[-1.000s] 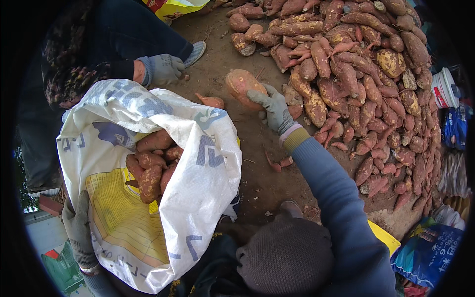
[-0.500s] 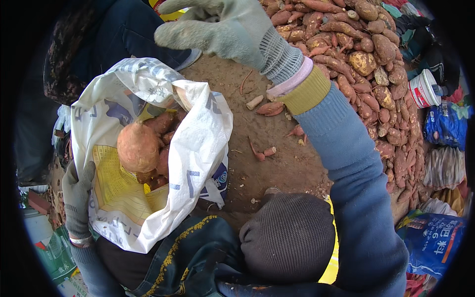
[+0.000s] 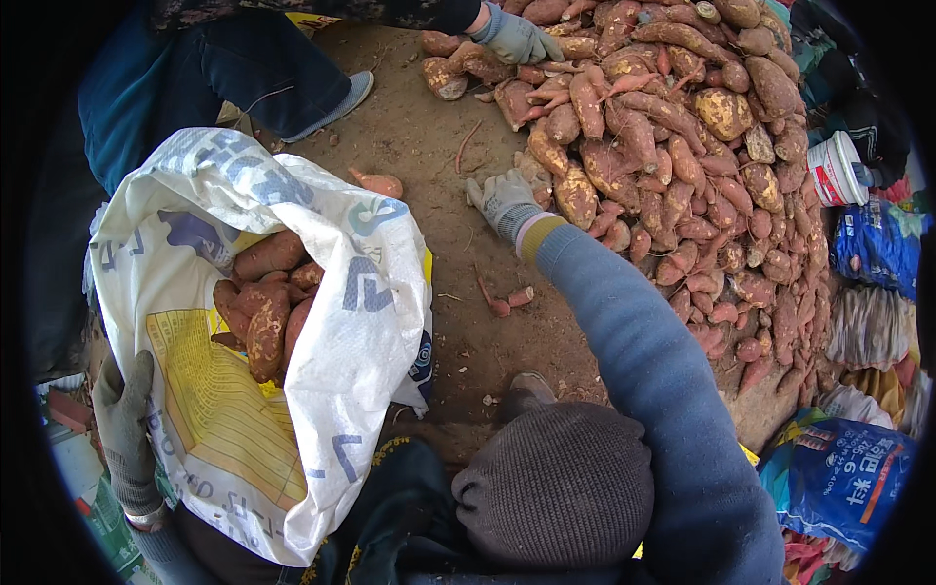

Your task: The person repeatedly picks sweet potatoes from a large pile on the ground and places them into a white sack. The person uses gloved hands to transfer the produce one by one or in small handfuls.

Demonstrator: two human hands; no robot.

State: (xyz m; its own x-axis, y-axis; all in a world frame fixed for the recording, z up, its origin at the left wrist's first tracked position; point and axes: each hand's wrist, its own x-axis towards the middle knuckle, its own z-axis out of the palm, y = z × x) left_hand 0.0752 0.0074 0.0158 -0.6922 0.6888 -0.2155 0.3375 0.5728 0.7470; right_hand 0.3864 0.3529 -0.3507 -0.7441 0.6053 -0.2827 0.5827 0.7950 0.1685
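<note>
White sack (image 3: pixel 341 400) is standing open-mouthed on the person's left, its rim sagging unevenly. Inside, a modest cluster of reddish-brown sweet potatoes (image 3: pixel 265 327) is lying together toward the far side, while much of the yellow-printed inner wall is showing bare beside them. To the right, a broad heap (image 3: pixel 673 175) of similar roots is covering the dirt ground (image 3: pixel 458 375). Judging from the visible amounts, only a small share is sitting in the sack and most is lying outside, so any filling is looking like an early stage. One loose root (image 3: pixel 377 183) is lying just beyond the sack's far rim; a few thin, broken-looking pieces (image 3: pixel 501 306) are lying between sack and heap. Left hand (image 3: pixel 127 424), gloved, is resting against the sack's outer near-left side, thumb and fingers standing somewhat apart. Right hand (image 3: pixel 507 203), gloved, is reaching to the heap's near-left edge, back upward, fingers loosely bent, with a pale brown root (image 3: pixel 535 175) lying right beside it. Palms are facing away from view, so I am not able to tell whether either hand is gripping anything. A co-worker's gloved hand (image 3: pixel 520 39) is reaching over the heap's far-left edge.
</note>
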